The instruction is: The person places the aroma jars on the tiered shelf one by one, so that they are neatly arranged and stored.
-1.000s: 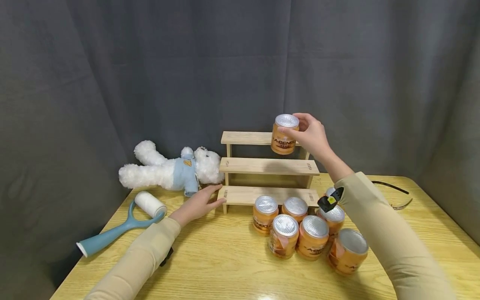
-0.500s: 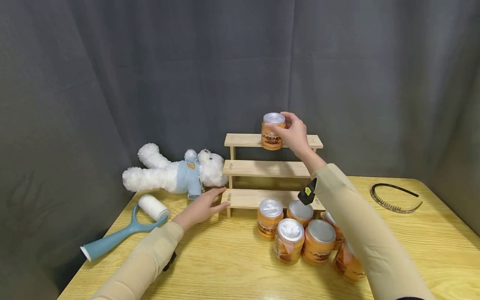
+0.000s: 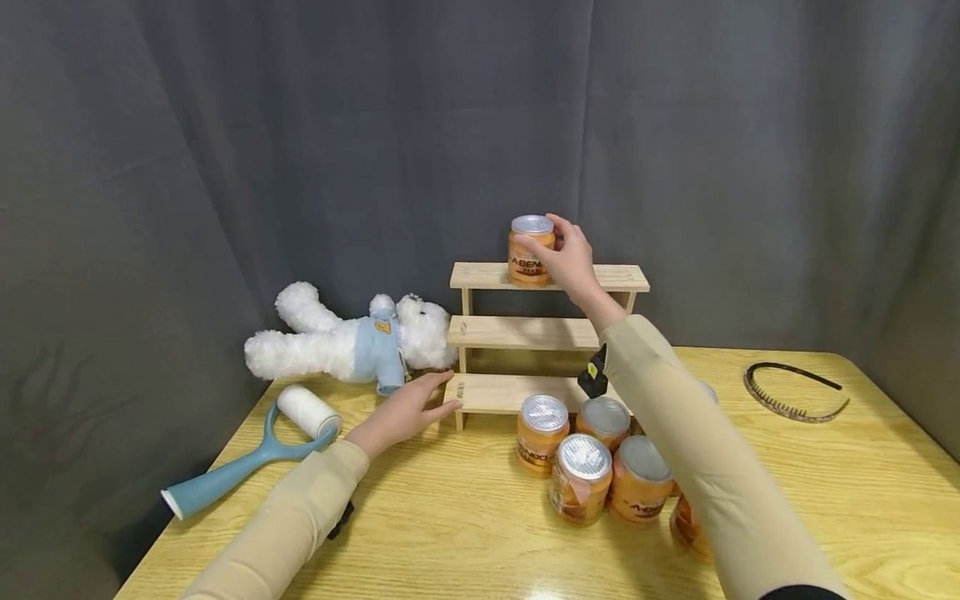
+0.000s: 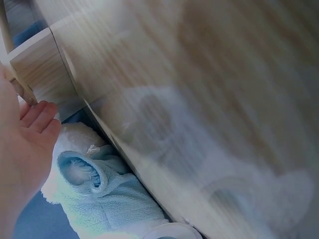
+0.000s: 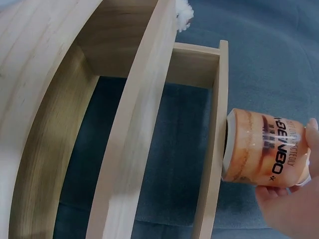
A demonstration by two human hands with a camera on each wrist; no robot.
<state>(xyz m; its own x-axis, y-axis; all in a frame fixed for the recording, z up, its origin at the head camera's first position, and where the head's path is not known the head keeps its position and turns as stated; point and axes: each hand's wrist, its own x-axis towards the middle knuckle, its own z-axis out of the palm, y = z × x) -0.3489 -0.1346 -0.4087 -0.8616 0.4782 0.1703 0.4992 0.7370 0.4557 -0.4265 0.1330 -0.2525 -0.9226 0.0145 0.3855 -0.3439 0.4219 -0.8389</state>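
Note:
My right hand holds an orange can with a silver lid, fingers and thumb around its upper part. The can is upright at the top board of a three-tier wooden shelf, left of its middle. In the right wrist view the base of the can meets the board's edge, with a thin dark gap at one side. My left hand rests at the left end of the lowest board, fingers extended and thumb apart. In the left wrist view its fingertips touch the wood.
Several more orange cans stand on the table before the shelf's right half, partly behind my right sleeve. A white plush bear in blue lies left of the shelf. Nearer is a blue-handled lint roller. A headband lies far right.
My right hand has carried the can leftward along the top board and brought it down to the board. My left hand stays at the shelf's left end. The head view has shifted slightly.

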